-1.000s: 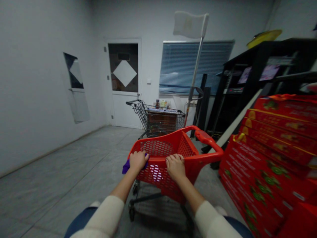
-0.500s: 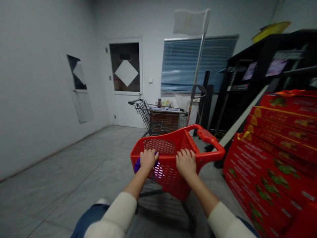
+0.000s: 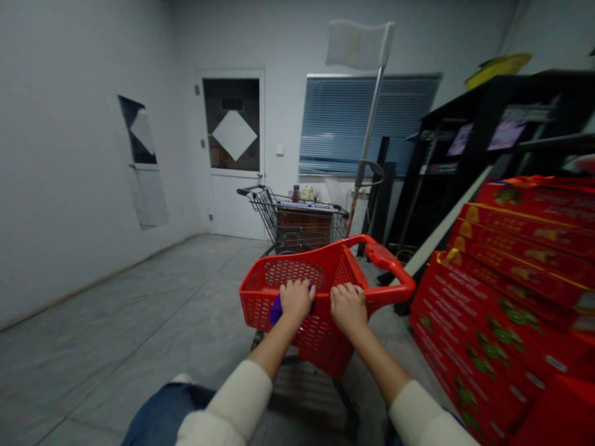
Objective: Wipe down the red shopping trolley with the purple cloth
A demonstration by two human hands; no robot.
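A red plastic shopping cart [image 3: 334,344] with a perforated basket stands side-on in front of me, its handle to the right. My left hand [image 3: 296,301] is closed over the near rim with a purple cloth [image 3: 277,311] bunched under it; part of the cloth sticks out at the left. Further right on the same rim, my right hand [image 3: 348,305] has its fingers wrapped over the edge, close to the handle end. Both palms and the cloth's far side are hidden.
Stacked red cartons [image 3: 502,310] stand close on the right, before a black shelf [image 3: 493,102]. Behind the red cart are a wire shopping cart [image 3: 264,214] and a brown cabinet [image 3: 304,227]. A white door [image 3: 235,204] is at the back; grey floor [image 3: 139,322] stretches left.
My left hand has slid right along the rim with the purple cloth, nearer to my right hand. The right hand keeps its place on the rim. The view has shifted slightly.
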